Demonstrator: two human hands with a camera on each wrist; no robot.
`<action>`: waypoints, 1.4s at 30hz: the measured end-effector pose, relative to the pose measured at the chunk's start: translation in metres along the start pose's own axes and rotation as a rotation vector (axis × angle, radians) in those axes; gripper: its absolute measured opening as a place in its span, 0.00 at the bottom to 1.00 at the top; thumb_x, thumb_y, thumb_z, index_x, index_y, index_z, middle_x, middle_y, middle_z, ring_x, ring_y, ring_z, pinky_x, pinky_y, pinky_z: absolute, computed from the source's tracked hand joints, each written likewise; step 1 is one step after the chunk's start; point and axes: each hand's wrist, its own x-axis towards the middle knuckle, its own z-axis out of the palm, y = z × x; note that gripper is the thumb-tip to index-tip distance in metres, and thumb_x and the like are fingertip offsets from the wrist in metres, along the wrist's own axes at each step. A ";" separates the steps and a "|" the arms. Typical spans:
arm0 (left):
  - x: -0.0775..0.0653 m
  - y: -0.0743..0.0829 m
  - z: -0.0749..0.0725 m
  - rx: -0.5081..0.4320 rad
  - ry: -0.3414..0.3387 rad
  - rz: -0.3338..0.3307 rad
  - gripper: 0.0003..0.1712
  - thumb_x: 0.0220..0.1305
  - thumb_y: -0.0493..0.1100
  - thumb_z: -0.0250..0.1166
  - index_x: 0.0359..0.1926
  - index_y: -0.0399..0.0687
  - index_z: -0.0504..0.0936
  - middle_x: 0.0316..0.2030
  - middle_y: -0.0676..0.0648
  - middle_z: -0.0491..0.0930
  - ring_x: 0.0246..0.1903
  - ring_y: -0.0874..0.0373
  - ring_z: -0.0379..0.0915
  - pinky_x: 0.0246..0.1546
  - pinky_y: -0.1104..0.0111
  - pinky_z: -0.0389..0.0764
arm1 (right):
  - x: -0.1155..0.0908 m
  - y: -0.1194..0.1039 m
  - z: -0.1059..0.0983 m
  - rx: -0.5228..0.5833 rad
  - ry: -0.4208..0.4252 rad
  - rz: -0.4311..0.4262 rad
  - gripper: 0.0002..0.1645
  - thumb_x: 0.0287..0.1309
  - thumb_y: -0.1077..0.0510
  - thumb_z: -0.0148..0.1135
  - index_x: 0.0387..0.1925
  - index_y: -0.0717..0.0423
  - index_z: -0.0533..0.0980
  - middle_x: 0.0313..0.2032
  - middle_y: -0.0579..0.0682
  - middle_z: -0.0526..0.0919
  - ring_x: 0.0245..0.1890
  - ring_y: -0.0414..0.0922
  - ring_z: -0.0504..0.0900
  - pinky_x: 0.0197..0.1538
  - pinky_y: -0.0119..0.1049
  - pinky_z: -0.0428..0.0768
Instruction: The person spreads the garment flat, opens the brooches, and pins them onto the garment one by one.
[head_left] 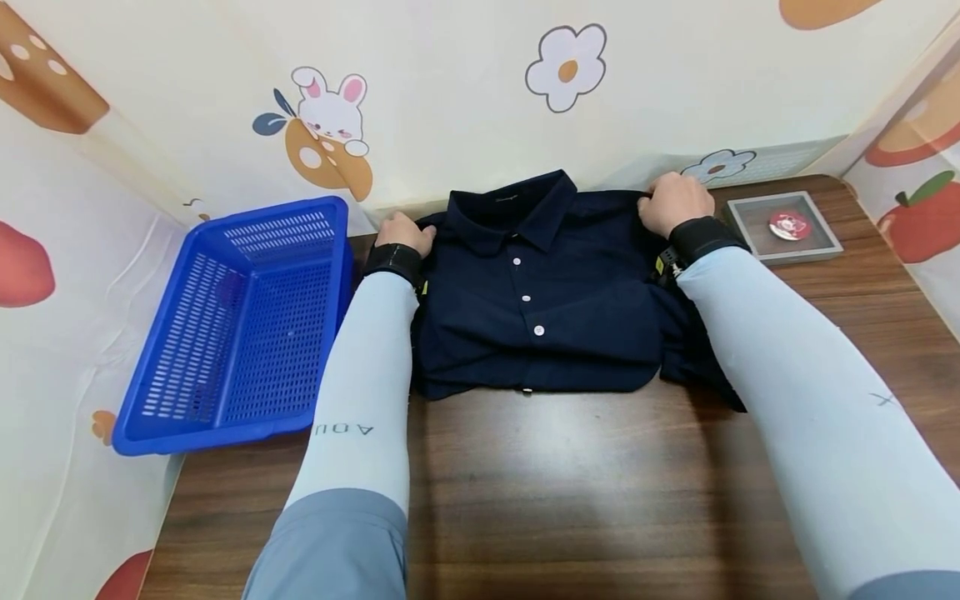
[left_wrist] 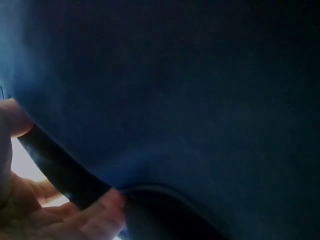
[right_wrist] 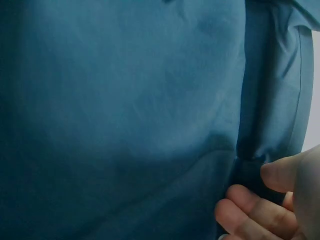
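Note:
A dark navy button-up shirt lies front up on the wooden table, its collar toward the wall and its lower part folded under. At the shirt's left shoulder, my left hand pinches the cloth; the left wrist view shows the fabric between thumb and fingers. My right hand grips the opposite shoulder, thumb and curled fingers on the cloth in the right wrist view. One sleeve hangs out beside the body, partly covered by my right forearm.
A blue plastic basket stands left of the shirt, close to my left forearm. Right of my right hand, a grey-framed box holds a round red badge. The patterned wall rises directly behind the shirt.

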 end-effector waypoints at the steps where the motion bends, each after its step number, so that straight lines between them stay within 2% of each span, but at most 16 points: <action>1: 0.001 -0.001 0.000 0.001 -0.006 0.003 0.42 0.68 0.60 0.53 0.69 0.33 0.57 0.64 0.32 0.62 0.61 0.40 0.64 0.61 0.53 0.66 | 0.000 0.000 -0.001 -0.006 -0.021 0.011 0.19 0.68 0.52 0.45 0.33 0.61 0.78 0.44 0.69 0.77 0.43 0.67 0.74 0.38 0.59 0.73; 3: 0.006 -0.004 0.001 0.011 -0.020 0.007 0.41 0.68 0.59 0.54 0.69 0.33 0.57 0.64 0.33 0.61 0.62 0.40 0.63 0.61 0.53 0.66 | 0.001 0.001 -0.002 -0.018 -0.056 0.029 0.21 0.69 0.52 0.44 0.45 0.62 0.78 0.50 0.71 0.74 0.47 0.67 0.73 0.43 0.62 0.72; 5: 0.010 -0.007 0.002 0.020 -0.025 0.014 0.40 0.68 0.57 0.54 0.69 0.33 0.57 0.64 0.33 0.61 0.61 0.40 0.63 0.61 0.53 0.66 | 0.003 0.003 -0.002 -0.022 -0.077 0.047 0.23 0.69 0.51 0.43 0.51 0.63 0.76 0.53 0.72 0.72 0.49 0.68 0.72 0.46 0.63 0.72; 9: 0.016 -0.009 0.002 0.032 -0.035 0.034 0.36 0.69 0.53 0.54 0.68 0.33 0.60 0.63 0.33 0.62 0.61 0.42 0.64 0.60 0.54 0.67 | 0.006 0.005 0.002 -0.035 -0.072 0.082 0.25 0.69 0.49 0.43 0.51 0.65 0.75 0.54 0.73 0.71 0.51 0.70 0.71 0.49 0.64 0.71; 13: 0.015 -0.010 -0.003 0.037 -0.040 0.079 0.29 0.68 0.45 0.54 0.64 0.33 0.66 0.62 0.33 0.65 0.60 0.43 0.65 0.58 0.54 0.69 | 0.008 0.006 0.006 -0.057 -0.056 0.109 0.27 0.69 0.48 0.43 0.53 0.65 0.74 0.55 0.74 0.71 0.51 0.71 0.71 0.49 0.64 0.71; 18: 0.013 -0.009 -0.009 0.047 0.026 0.135 0.22 0.61 0.37 0.55 0.55 0.32 0.76 0.55 0.34 0.74 0.52 0.42 0.72 0.53 0.53 0.73 | 0.008 0.008 0.007 -0.045 -0.064 0.114 0.28 0.70 0.48 0.40 0.59 0.62 0.72 0.57 0.73 0.70 0.53 0.71 0.70 0.51 0.64 0.70; 22: 0.011 -0.006 -0.012 0.064 0.095 0.151 0.19 0.65 0.38 0.53 0.52 0.32 0.78 0.51 0.34 0.77 0.48 0.41 0.75 0.51 0.53 0.75 | 0.004 0.008 0.006 0.010 -0.064 0.103 0.29 0.71 0.48 0.39 0.63 0.60 0.69 0.58 0.73 0.69 0.54 0.71 0.69 0.52 0.65 0.69; 27: 0.004 -0.003 -0.018 0.054 0.148 0.117 0.21 0.71 0.44 0.51 0.53 0.32 0.78 0.52 0.33 0.78 0.50 0.41 0.76 0.51 0.52 0.75 | 0.002 0.009 0.006 0.042 -0.034 0.097 0.28 0.72 0.48 0.39 0.64 0.59 0.69 0.58 0.72 0.69 0.54 0.70 0.69 0.52 0.65 0.68; 31: 0.002 -0.004 -0.018 0.043 0.172 0.085 0.22 0.71 0.46 0.52 0.54 0.33 0.79 0.53 0.34 0.77 0.51 0.41 0.75 0.53 0.53 0.74 | 0.003 0.011 0.008 0.036 -0.012 0.104 0.27 0.72 0.48 0.40 0.62 0.58 0.71 0.58 0.71 0.70 0.54 0.70 0.69 0.52 0.65 0.68; 34: 0.003 -0.005 -0.017 0.036 0.153 0.075 0.22 0.70 0.45 0.52 0.54 0.32 0.78 0.53 0.33 0.76 0.51 0.41 0.74 0.53 0.53 0.74 | 0.004 0.013 0.009 0.031 -0.019 0.102 0.28 0.72 0.48 0.40 0.62 0.59 0.71 0.58 0.72 0.70 0.54 0.70 0.69 0.52 0.65 0.68; 39: -0.003 -0.004 -0.023 0.060 0.071 0.084 0.25 0.68 0.47 0.52 0.56 0.31 0.75 0.55 0.31 0.74 0.51 0.40 0.73 0.52 0.53 0.74 | 0.003 0.014 0.005 0.037 -0.061 0.070 0.30 0.71 0.47 0.39 0.63 0.63 0.69 0.58 0.74 0.68 0.54 0.71 0.68 0.52 0.65 0.68; 42: -0.016 0.001 -0.031 0.086 0.053 0.123 0.24 0.68 0.48 0.52 0.53 0.32 0.78 0.54 0.32 0.74 0.51 0.41 0.73 0.52 0.55 0.74 | 0.002 0.014 0.002 0.059 -0.095 0.041 0.32 0.70 0.47 0.40 0.66 0.64 0.64 0.60 0.74 0.66 0.56 0.72 0.66 0.55 0.65 0.66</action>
